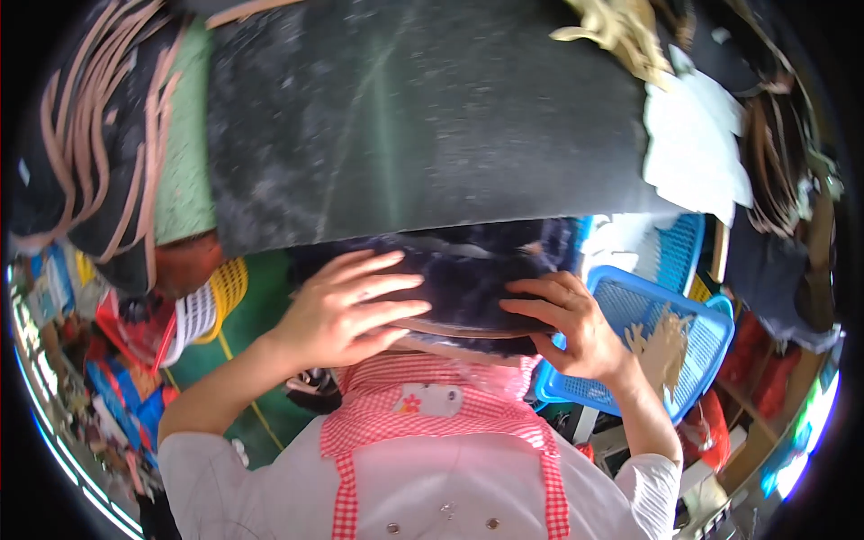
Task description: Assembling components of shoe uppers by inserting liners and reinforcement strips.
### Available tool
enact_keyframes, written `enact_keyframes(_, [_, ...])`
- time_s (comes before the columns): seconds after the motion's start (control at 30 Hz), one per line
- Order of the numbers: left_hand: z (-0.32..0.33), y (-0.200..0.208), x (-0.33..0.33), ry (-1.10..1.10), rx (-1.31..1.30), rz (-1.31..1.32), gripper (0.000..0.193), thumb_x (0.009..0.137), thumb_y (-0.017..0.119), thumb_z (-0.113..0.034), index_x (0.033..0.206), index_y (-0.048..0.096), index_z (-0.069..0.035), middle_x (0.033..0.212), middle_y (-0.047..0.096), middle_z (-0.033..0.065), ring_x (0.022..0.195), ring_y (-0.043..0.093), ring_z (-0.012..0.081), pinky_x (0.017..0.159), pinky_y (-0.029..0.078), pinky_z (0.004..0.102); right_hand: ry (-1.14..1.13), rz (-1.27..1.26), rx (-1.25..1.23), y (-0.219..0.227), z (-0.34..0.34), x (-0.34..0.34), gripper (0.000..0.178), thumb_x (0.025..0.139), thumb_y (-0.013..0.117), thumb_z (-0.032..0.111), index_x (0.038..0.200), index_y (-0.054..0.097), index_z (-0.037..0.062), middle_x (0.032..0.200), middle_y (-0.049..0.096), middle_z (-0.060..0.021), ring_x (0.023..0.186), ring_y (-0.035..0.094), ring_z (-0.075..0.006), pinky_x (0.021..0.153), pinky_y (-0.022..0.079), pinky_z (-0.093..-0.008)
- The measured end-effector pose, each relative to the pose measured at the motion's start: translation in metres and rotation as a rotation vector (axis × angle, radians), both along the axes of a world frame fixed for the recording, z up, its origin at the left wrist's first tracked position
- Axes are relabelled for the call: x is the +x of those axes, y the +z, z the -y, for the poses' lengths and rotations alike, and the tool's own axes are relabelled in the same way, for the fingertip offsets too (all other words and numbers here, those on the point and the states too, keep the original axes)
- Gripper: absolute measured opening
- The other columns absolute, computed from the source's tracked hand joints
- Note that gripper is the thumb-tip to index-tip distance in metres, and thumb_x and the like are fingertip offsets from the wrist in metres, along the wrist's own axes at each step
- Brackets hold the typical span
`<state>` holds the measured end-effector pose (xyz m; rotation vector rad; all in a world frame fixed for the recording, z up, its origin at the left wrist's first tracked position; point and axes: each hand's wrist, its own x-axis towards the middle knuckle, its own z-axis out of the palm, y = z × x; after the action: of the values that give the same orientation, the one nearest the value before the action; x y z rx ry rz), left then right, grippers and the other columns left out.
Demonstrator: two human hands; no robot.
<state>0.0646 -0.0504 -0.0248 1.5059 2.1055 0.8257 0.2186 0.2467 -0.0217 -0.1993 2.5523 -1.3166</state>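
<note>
A dark, near-black flat piece (468, 292) with a thin pinkish-brown near edge lies in front of my apron, below the near edge of the table. It looks like leather or cloth; its exact kind cannot be made out. My left hand (346, 306) rests on its left part, fingers stretched and spread. On its right side, my right hand (576, 328) has bent fingers on top and the thumb at the near edge, gripping it. More dark, shiny material (450, 243) lies just behind, partly under the tabletop.
A wide black table (432, 135) spans the front. Long pinkish strips (90, 135) lie at its left, white sheets (693, 144) at its right. Blue baskets (621, 283) stand to my right, one holding beige scraps (666, 342). White and yellow baskets (202, 306) are at left.
</note>
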Motion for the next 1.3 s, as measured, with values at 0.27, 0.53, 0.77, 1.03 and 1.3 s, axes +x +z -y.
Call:
enact_keyframes(0.27, [-0.098, 0.036, -0.023, -0.127, 0.25, 0.112, 0.019, 0.082, 0.075, -0.013, 0.101, 0.076, -0.009, 0.101, 0.073, 0.0048, 0.102, 0.069, 0.026, 0.096, 0.053, 0.0422, -0.758, -0.317, 0.595, 0.03, -0.128, -0.016, 0.017, 0.094, 0.065, 0.01, 0.108, 0.073, 0.004, 0.101, 0.074, -0.0107, 0.092, 0.07, -0.0212, 0.085, 0.054, -0.032])
enact_keyframes(0.53, [-0.307, -0.023, -0.019, -0.056, 0.478, -0.428, 0.07, 0.084, 0.074, -0.02, 0.143, 0.043, 0.0, 0.137, 0.054, 0.0178, 0.125, 0.053, 0.029, 0.108, 0.044, 0.0442, -0.792, 0.004, 0.663, 0.025, -0.219, -0.02, 0.055, 0.077, 0.084, 0.022, 0.123, 0.059, 0.0051, 0.113, 0.064, -0.0157, 0.106, 0.064, -0.0276, 0.088, 0.053, -0.038])
enact_keyframes(0.77, [-0.354, -0.014, -0.026, -0.031, 0.248, -0.515, 0.076, 0.066, 0.087, -0.043, 0.122, 0.057, -0.003, 0.123, 0.057, 0.0074, 0.121, 0.049, 0.0257, 0.087, 0.048, 0.0448, -0.759, 0.017, 0.639, 0.03, -0.254, -0.011, 0.045, 0.067, 0.089, 0.02, 0.086, 0.052, 0.0028, 0.073, 0.046, -0.0062, 0.068, 0.043, -0.0188, 0.062, 0.041, -0.035])
enact_keyframes(1.03, [-0.357, -0.008, -0.026, 0.033, 0.136, -0.494, 0.094, 0.069, 0.083, -0.047, 0.143, 0.048, -0.002, 0.124, 0.058, 0.0042, 0.117, 0.045, 0.023, 0.088, 0.044, 0.0411, -0.758, -0.202, 0.388, 0.071, -0.193, -0.019, 0.016, 0.083, 0.067, 0.001, 0.08, 0.051, 0.003, 0.071, 0.05, -0.0004, 0.062, 0.043, -0.0075, 0.057, 0.035, -0.0249])
enact_keyframes(1.3, [-0.298, 0.004, -0.034, -0.215, 0.234, -0.115, 0.07, 0.078, 0.07, -0.025, 0.143, 0.049, -0.008, 0.136, 0.056, 0.0088, 0.138, 0.04, 0.0304, 0.114, 0.024, 0.0655, -0.743, -0.041, 0.043, 0.13, -0.194, 0.033, 0.065, 0.087, 0.074, 0.027, 0.14, 0.048, -0.001, 0.097, 0.058, 0.0, 0.089, 0.057, -0.0077, 0.077, 0.044, -0.0236])
